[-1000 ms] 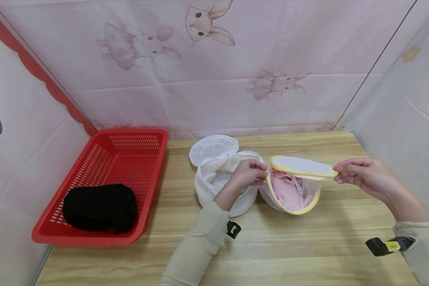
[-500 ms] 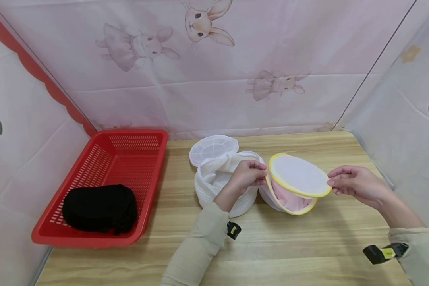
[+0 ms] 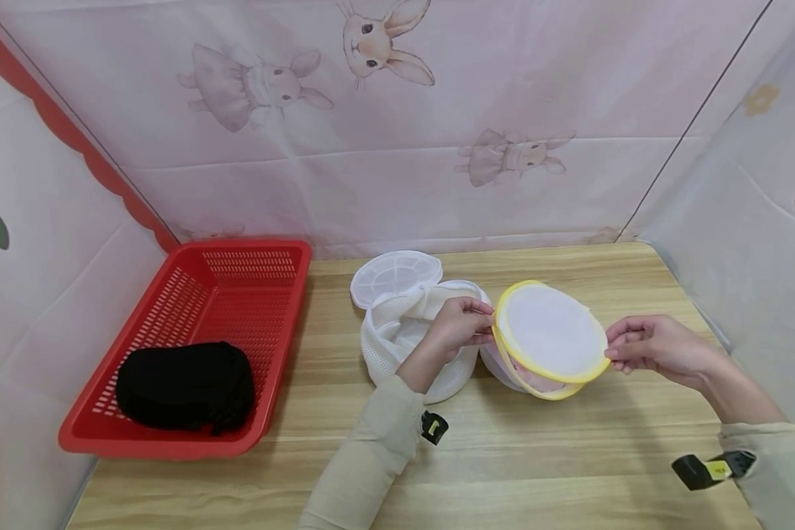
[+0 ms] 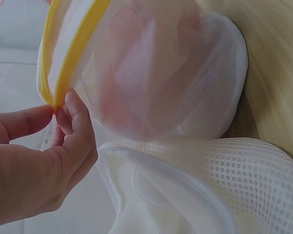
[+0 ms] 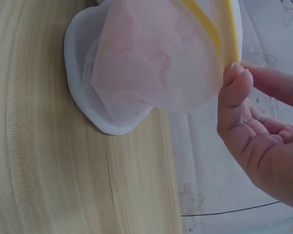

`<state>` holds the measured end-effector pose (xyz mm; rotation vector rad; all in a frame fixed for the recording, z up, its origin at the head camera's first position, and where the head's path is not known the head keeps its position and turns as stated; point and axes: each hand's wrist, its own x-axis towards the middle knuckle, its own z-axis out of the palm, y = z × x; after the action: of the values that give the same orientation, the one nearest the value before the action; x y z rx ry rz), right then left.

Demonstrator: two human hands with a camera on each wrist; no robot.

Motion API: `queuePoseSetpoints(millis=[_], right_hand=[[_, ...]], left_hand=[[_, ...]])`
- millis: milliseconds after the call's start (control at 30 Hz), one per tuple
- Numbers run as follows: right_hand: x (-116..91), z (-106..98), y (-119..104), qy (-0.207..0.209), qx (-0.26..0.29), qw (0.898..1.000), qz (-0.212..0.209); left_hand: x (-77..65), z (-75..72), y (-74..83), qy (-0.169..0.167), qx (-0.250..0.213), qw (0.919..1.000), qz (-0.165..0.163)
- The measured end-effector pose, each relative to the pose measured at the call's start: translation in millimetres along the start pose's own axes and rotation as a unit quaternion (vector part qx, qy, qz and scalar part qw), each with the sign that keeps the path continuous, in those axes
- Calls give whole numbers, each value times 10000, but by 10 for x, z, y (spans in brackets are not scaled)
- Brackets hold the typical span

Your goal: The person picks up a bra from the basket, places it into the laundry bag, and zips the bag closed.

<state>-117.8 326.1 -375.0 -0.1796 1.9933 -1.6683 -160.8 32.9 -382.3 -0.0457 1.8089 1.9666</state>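
Observation:
A white mesh laundry bag [image 4: 136, 68] with a yellow zipper edge stands on the table, pink cloth showing through its mesh. Its round white lid [image 3: 556, 331] lies tilted over the opening, with a gap along the near side where a little pink cloth [image 3: 535, 379] shows. My left hand [image 3: 462, 324] pinches the yellow edge at the left, thumb against fingers. At the right side, my right hand [image 3: 659, 347] pinches the lid's yellow rim [image 5: 233, 34] between thumb and forefinger. The zipper pull is hidden.
Left of the laundry bag sits a second white mesh bag [image 3: 387, 353], its round lid [image 3: 397, 276] folded back behind it. A red plastic basket [image 3: 285, 324] at the left holds a black cloth bundle [image 3: 185, 384]. Printed fabric walls [image 3: 397, 191] enclose the table's back and sides.
My right hand has drawn the lid down toward me and slightly left, so it covers most of the opening and the pink cloth. My left hand has stayed at the edge.

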Motion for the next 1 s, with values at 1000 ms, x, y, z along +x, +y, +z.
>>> queuePoseSetpoints(millis=[1000], right_hand=[[156,118,53,527,-476,9967,387]], left_hand=[[-30,28,-37,300,922,9953,-70]])
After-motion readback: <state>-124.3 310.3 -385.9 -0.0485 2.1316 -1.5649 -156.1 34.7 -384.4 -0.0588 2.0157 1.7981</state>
